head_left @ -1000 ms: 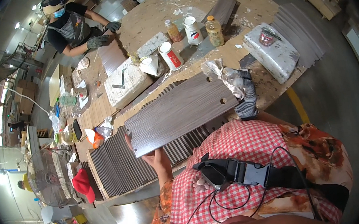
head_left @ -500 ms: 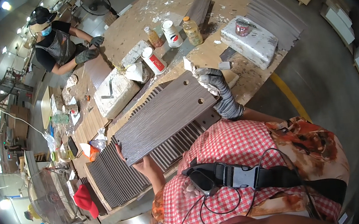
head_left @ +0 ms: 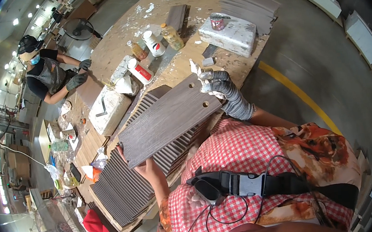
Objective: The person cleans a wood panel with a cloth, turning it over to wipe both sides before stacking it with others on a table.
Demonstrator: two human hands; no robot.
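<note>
A grey-brown wood-grain board with two round holes at its right end is held tilted above the table. My bare left hand grips its lower left end, the fingers partly hidden beneath it. My right hand, in a grey glove, is closed on a crumpled white rag by the holed end. Most of the rag is hidden in the fingers. Below the board lie rows of stacked dark boards, their edges showing as ribs.
Beyond the board stand white-and-red cups, bottles and a plaster-spattered block. A small pot sits on another white block. Across the table a masked co-worker handles a board. A red cap and a fan are at lower left.
The view has shifted, so the table things appear further left. My right hand with the rag stays at the board's holed end; my left hand keeps its grip.
</note>
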